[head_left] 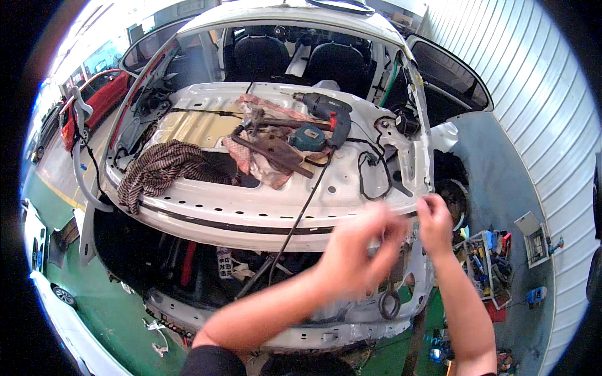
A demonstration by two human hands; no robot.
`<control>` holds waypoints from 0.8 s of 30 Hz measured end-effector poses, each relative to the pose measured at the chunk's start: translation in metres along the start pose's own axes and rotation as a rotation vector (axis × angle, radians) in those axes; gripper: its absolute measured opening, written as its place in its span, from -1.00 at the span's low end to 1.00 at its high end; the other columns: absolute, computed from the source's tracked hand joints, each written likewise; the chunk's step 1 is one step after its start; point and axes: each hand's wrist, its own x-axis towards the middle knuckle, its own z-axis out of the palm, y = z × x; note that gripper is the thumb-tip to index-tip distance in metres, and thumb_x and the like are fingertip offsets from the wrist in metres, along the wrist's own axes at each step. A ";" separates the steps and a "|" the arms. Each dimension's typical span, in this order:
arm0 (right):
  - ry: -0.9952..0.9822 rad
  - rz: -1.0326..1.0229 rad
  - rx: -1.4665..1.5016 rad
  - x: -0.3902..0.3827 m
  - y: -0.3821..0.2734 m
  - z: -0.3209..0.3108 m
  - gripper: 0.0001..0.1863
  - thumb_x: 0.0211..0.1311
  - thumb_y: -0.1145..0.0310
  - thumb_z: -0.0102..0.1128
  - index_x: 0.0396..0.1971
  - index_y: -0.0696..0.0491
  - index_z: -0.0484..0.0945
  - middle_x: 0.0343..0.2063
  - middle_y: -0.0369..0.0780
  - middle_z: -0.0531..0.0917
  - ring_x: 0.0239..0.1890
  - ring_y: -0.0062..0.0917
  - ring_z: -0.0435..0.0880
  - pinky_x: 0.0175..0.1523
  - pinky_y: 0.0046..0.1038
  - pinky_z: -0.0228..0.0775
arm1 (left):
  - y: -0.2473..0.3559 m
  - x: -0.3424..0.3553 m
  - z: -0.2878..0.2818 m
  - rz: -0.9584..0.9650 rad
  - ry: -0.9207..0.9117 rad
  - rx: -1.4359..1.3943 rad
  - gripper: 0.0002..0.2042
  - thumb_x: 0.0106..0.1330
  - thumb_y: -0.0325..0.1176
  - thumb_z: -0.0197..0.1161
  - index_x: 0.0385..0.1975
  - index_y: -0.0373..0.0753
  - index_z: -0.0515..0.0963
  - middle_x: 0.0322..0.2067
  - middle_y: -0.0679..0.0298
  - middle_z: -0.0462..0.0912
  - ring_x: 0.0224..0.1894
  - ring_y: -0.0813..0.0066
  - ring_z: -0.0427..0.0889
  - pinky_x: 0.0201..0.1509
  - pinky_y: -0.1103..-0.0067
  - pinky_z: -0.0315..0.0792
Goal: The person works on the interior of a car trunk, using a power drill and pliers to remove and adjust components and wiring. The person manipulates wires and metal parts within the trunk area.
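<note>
Grip: 2 (left hand [364, 247], right hand [434, 227]) | 1 car body [342, 172] | 1 drill [327, 108]

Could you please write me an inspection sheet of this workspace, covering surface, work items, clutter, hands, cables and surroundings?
Surface: white car-body panel, with several holes.
Work items: dark power drill, hammer and teal-and-black tool grouped around a pinkish cloth.
Clutter: striped cloth at the panel's left; assorted tools off to the right.
Hands: left hand blurred, right hand with fingers drawn together; anything held is unclear.
Cables: black cord crosses the panel's near edge; black wiring loops at right.
Surroundings: ribbed wall right; red car left.
</note>
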 end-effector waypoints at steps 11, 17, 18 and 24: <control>-0.226 -0.090 -0.515 0.039 0.024 0.099 -0.49 0.51 -0.07 -0.04 -0.15 0.09 0.67 -0.07 -0.07 0.64 0.05 -0.08 0.60 0.16 -0.12 0.43 | -0.079 -0.132 0.011 -0.693 0.634 -1.445 -0.34 0.23 -0.40 0.13 0.39 -0.39 0.26 0.38 -0.03 0.36 0.44 0.07 0.33 0.55 0.23 0.13; -0.256 -0.128 -0.550 0.043 0.021 0.098 -0.55 0.48 -0.03 0.03 -0.13 0.07 0.68 -0.08 -0.09 0.65 0.05 -0.10 0.61 0.15 -0.12 0.45 | -0.078 -0.138 0.003 -0.748 0.581 -1.426 -0.39 0.23 -0.32 0.08 0.33 -0.40 0.39 0.41 -0.13 0.33 0.52 -0.14 0.17 0.63 0.12 -0.01; -0.253 -0.136 -0.538 0.043 0.021 0.100 -0.56 0.47 -0.02 0.05 -0.13 0.07 0.68 -0.09 -0.09 0.66 0.04 -0.10 0.61 0.14 -0.12 0.46 | -0.078 -0.139 0.002 -0.747 0.577 -1.407 -0.39 0.23 -0.32 0.08 0.33 -0.41 0.38 0.41 -0.13 0.33 0.53 -0.14 0.17 0.63 0.12 -0.01; -0.215 -0.143 -0.511 0.042 0.022 0.104 -0.62 0.42 0.03 0.12 -0.21 0.05 0.70 -0.15 -0.13 0.68 0.00 -0.12 0.63 0.10 -0.14 0.48 | -0.064 -0.130 -0.015 -0.815 0.592 -1.404 -0.35 0.23 -0.30 0.06 0.37 -0.43 0.34 0.43 -0.19 0.28 0.54 -0.16 0.12 0.63 0.10 -0.04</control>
